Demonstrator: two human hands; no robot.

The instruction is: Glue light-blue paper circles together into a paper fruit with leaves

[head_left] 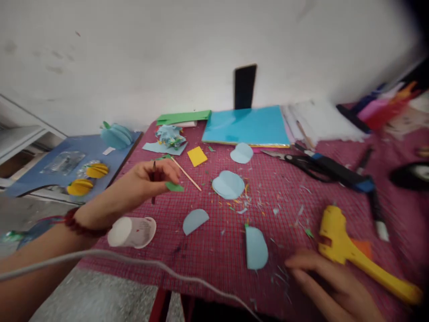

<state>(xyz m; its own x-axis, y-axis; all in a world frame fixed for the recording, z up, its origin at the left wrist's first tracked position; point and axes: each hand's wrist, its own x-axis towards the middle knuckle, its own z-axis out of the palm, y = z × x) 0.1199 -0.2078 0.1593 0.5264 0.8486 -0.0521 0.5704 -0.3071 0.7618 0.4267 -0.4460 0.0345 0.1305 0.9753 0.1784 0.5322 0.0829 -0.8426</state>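
Your left hand (159, 178) pinches a green paper scrap (174, 187)
Your right hand (348, 290), fingers loosely parted, is beside the yellow glue gun (340, 239), near a pale blue half-circle (256, 248).

pale wall (167, 53), smudged upper left; red-checked tabletop (214, 250) against it; grey speckled floor (100, 295) below.

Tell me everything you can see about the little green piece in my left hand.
The green piece is small, flat and thin, and looks like plain paper. Your left hand holds it at the thumb tip, so part of it is hidden. The visible part sticks out rightward, narrowing toward its end. It appears raised above the red checked cloth, near the wooden stick. Blur hides finer detail.
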